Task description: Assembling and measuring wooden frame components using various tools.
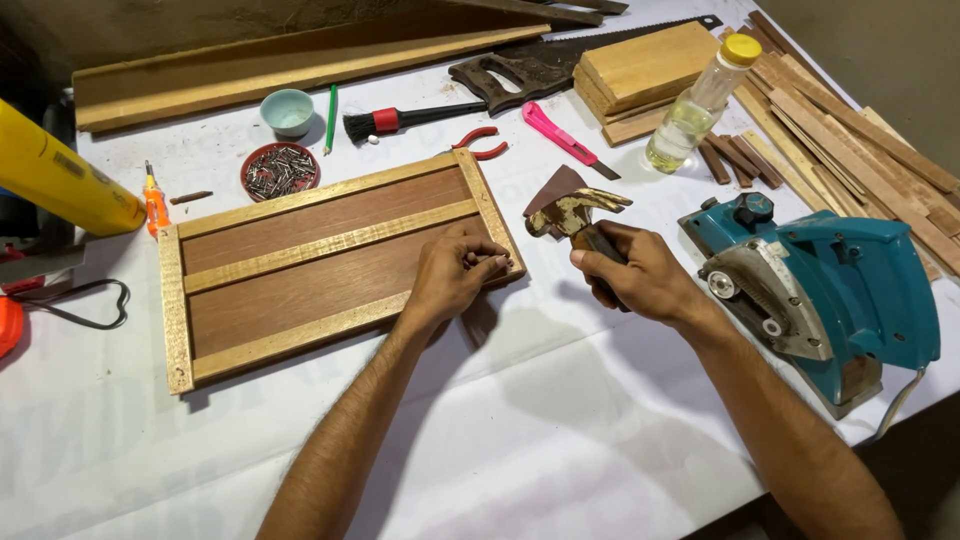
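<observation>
Wooden frame point(320, 265) was pinched at its right edge by the left hand point(452, 272), apparently on a small nail, so fingers could be struck if the hammer point(575, 212) gripped in the right hand point(632, 275) glanced off.

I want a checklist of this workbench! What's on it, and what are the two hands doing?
Surface: white-covered table.
Job's things: wooden panel with pale strips; claw hammer.
Clutter: dish of nails, handsaw, brush, teal power planer, bottle, wood slats.
Grips: left hand pinches something small at the panel's edge; right hand holds the hammer.
Cables: black cord at left.
Surroundings: bare floor.
</observation>
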